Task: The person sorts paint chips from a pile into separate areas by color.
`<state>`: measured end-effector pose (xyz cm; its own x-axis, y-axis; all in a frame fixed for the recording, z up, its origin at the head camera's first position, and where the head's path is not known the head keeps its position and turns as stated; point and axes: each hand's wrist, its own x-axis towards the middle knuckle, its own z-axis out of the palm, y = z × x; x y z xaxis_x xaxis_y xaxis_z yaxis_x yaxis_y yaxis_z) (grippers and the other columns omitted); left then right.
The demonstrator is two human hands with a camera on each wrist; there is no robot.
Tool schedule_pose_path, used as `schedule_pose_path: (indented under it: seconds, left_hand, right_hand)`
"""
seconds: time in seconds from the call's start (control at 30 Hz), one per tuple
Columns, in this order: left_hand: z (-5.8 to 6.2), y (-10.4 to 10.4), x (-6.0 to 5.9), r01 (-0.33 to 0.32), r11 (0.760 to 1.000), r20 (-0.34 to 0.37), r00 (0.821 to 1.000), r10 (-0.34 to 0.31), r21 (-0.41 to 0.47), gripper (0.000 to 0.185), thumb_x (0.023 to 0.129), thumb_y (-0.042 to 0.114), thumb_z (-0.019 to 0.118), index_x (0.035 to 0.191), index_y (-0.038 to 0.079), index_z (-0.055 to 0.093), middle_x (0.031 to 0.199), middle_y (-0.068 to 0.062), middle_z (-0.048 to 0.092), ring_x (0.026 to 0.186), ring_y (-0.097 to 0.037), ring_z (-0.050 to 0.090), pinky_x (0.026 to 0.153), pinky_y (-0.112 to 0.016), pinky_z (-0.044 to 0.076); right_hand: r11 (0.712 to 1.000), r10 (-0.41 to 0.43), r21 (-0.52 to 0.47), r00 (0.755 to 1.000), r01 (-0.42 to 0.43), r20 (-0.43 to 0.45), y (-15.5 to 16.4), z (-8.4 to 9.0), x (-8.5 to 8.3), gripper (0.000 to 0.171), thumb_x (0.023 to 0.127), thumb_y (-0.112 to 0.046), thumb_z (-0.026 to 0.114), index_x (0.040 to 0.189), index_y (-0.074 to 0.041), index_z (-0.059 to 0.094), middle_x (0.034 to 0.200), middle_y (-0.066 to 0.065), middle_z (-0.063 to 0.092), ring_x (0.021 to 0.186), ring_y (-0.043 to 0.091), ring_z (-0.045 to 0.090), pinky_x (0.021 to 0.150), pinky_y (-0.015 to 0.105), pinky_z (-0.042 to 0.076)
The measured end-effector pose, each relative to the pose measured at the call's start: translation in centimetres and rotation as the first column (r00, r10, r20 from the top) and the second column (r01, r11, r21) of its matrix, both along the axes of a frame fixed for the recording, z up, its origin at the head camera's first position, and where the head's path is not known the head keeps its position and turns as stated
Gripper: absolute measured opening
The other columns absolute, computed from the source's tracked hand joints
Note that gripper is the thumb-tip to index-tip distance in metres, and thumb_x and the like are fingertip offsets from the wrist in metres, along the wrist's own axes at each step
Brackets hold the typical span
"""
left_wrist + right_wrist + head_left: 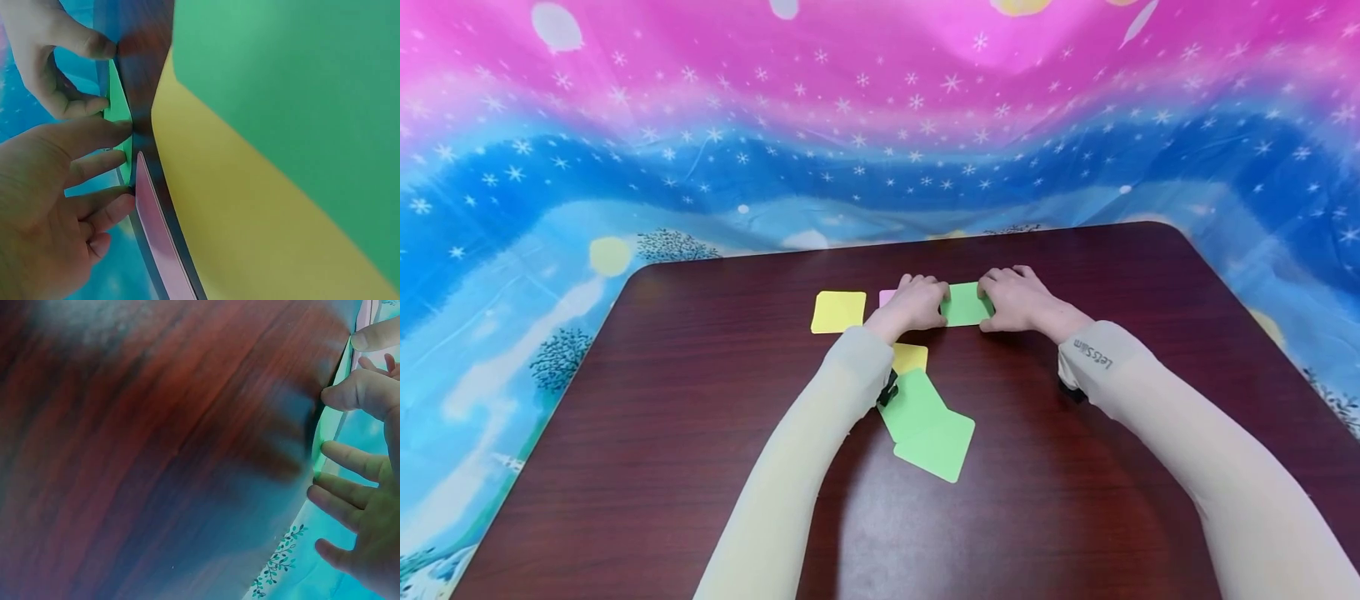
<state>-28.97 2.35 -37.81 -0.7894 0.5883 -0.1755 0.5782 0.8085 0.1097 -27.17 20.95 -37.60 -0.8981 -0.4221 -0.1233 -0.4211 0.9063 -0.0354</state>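
Near the middle of the head view, a person's left hand (913, 304) and right hand (1018, 298) hold a green paper square (964, 304) flat on a dark wooden table (700, 433), fingers curled over its two side edges (thumbs at the near edge). A yellow square (838, 312) lies to the left; two overlapping green squares (925, 425) sit lower, below a second yellow sheet (910, 357).

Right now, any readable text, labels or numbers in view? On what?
"Let'S Slim", roughly as it reads: small print on the cuff of the right sleeve, seen upside down in the head view; the exact letters are not certain.
No print shows on the paper squares, such as the green square between the hands, nor on the table or the starry cloth.
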Motion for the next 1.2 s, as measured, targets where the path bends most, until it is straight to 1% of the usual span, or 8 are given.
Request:
schedule_pose_path:
  seconds: [0.13, 0.3, 0.47, 0.63, 0.77, 1.0, 1.2]
  left_hand:
    - [-0.2, -0.1, 0.0, -0.004, 1.0, 0.009, 1.0, 0.004, 0.0, 0.041, 0.085, 0.034, 0.058, 0.122, 0.017, 0.053, 0.122, -0.001, 0.051, 0.107, -0.019, 0.043, 0.088, -0.036, 0.027]
    - [-0.3, -0.1, -0.1, -0.01, 1.0, 0.014, 1.0, 0.01, -0.002, 0.042, 0.085, 0.034, 0.057, 0.124, 0.018, 0.052, 0.124, 0.0, 0.05, 0.11, -0.019, 0.043, 0.089, -0.036, 0.027]
    - [-0.3, -0.3, 0.1, 0.0, 1.0, 0.01, 1.0, 0.0, 0.012, 0.041, 0.086, 0.032, 0.056, 0.123, 0.016, 0.052, 0.124, -0.002, 0.05, 0.109, -0.02, 0.042, 0.089, -0.035, 0.027]
    - [-0.2, -0.7, 0.3, 0.011, 0.999, 0.003, 1.0, -0.011, 0.035, 0.04, 0.086, 0.031, 0.055, 0.123, 0.016, 0.053, 0.13, -0.002, 0.047, 0.114, -0.02, 0.039, 0.093, -0.036, 0.027]
    - [-0.1, -0.9, 0.5, 0.015, 0.999, -0.01, 1.0, -0.015, 0.041, 0.041, 0.086, 0.032, 0.054, 0.124, 0.017, 0.053, 0.132, -0.002, 0.045, 0.118, -0.02, 0.038, 0.094, -0.036, 0.027]
    - [0.4, -1.4, 1.5, 0.03, 0.997, -0.044, 0.999, -0.027, 0.067, 0.037, 0.087, 0.029, 0.054, 0.122, 0.018, 0.055, 0.13, -0.002, 0.045, 0.116, -0.02, 0.039, 0.093, -0.036, 0.028]
    - [0.6, -2.0, 2.4, 0.047, 0.996, -0.064, 0.997, -0.042, 0.071, 0.036, 0.086, 0.029, 0.055, 0.12, 0.018, 0.056, 0.128, -0.002, 0.047, 0.114, -0.02, 0.04, 0.093, -0.037, 0.028]
  right_hand:
    - [1.0, -0.02, 0.013, 0.999, 0.019, 0.035, -0.2, 0.0, 0.0, 0.047, 0.073, -0.038, 0.067, 0.106, -0.007, 0.054, 0.115, 0.012, 0.051, 0.109, 0.032, 0.045, 0.1, 0.056, 0.019]
    - [0.999, -0.029, 0.03, 0.998, 0.027, 0.048, -0.4, 0.0, -0.1, 0.047, 0.073, -0.039, 0.066, 0.107, -0.008, 0.053, 0.116, 0.012, 0.05, 0.111, 0.032, 0.045, 0.1, 0.056, 0.019]
    - [0.999, -0.027, 0.032, 0.999, 0.026, 0.043, -0.6, 0.1, 0.1, 0.048, 0.073, -0.039, 0.066, 0.108, -0.008, 0.055, 0.118, 0.013, 0.049, 0.112, 0.032, 0.044, 0.1, 0.056, 0.019]
    - [1.0, -0.015, 0.015, 0.999, 0.015, 0.03, -0.4, 0.3, 0.3, 0.049, 0.074, -0.04, 0.064, 0.11, -0.008, 0.056, 0.124, 0.013, 0.047, 0.116, 0.033, 0.042, 0.101, 0.056, 0.018]
    - [1.0, 0.005, -0.001, 1.0, -0.005, 0.018, -0.4, 0.4, 0.8, 0.05, 0.075, -0.04, 0.064, 0.112, -0.008, 0.056, 0.122, 0.013, 0.048, 0.115, 0.032, 0.043, 0.101, 0.055, 0.018]
    - [0.998, 0.069, -0.011, 0.997, -0.07, -0.027, -0.8, 0.5, 1.8, 0.049, 0.075, -0.04, 0.065, 0.111, -0.008, 0.056, 0.114, 0.01, 0.052, 0.109, 0.029, 0.048, 0.1, 0.055, 0.022]
    - [0.996, 0.088, -0.007, 0.996, -0.089, -0.028, -1.0, 0.4, 2.6, 0.05, 0.076, -0.041, 0.065, 0.113, -0.01, 0.056, 0.112, 0.008, 0.053, 0.11, 0.027, 0.048, 0.101, 0.054, 0.021]
